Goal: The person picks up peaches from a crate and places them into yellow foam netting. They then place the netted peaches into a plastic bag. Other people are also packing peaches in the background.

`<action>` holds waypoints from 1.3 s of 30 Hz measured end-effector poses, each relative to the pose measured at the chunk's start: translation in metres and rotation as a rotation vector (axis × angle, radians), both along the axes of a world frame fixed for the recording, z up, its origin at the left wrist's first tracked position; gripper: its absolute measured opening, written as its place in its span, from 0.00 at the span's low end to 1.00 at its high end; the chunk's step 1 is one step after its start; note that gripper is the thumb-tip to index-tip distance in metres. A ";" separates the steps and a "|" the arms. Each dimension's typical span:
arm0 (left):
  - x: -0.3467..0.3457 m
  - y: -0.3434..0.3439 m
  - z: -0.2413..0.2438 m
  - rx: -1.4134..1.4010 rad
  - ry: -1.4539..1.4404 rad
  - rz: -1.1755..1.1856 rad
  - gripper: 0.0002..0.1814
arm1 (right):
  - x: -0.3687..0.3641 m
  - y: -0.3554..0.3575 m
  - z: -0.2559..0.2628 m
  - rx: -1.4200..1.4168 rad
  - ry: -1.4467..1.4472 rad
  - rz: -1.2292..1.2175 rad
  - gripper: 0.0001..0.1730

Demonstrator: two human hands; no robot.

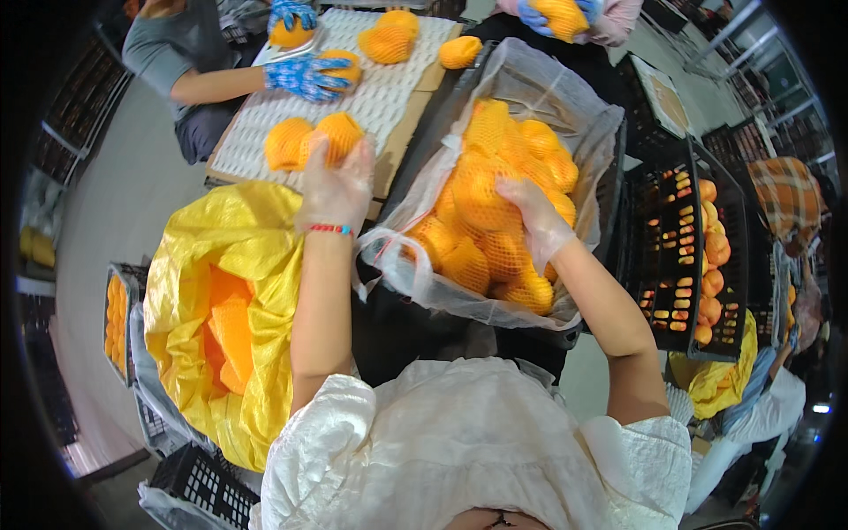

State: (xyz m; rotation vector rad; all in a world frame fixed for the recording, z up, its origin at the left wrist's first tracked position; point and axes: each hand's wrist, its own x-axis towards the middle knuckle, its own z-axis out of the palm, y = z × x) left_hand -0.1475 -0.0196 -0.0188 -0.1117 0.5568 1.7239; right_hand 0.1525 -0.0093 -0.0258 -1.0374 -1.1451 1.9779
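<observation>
My left hand (338, 175), in a clear plastic glove with a beaded bracelet at the wrist, is on an orange fruit in a yellow foam net (341, 136) at the near end of the padded table. Another netted fruit (286, 142) lies just left of it. My right hand (536, 215), gloved too, touches a large netted fruit (483, 199) on top of the pile in a crate lined with a translucent bag (570, 93). Its fingertips rest at the fruit's right side; whether it grips the fruit is unclear.
A yellow woven sack (172, 291) holding orange foam nets stands at left. Across the padded table (245, 136), a co-worker's blue-gloved hand (308, 76) touches a netted fruit. Another person's gloved hands (536, 16) hold one at the top. Black crates (682, 258) with fruit stand right.
</observation>
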 end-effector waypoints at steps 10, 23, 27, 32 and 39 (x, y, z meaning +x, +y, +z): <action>0.094 -0.062 0.056 0.700 1.996 -0.058 0.65 | -0.015 -0.023 0.062 -0.001 0.158 -0.051 0.41; 0.067 -0.053 0.028 0.305 -0.190 -0.410 0.41 | 0.023 0.051 -0.002 0.405 -0.583 -0.136 0.18; 0.034 -0.037 0.020 0.113 -0.131 -0.118 0.38 | 0.026 0.050 -0.002 0.479 -0.834 -0.065 0.18; -0.004 -0.011 -0.012 -0.022 -0.045 0.040 0.29 | 0.020 0.083 -0.022 0.600 -0.843 -0.190 0.23; 0.040 -0.029 0.038 0.126 0.248 -0.130 0.16 | -0.012 0.103 -0.031 1.080 -1.085 -0.155 0.18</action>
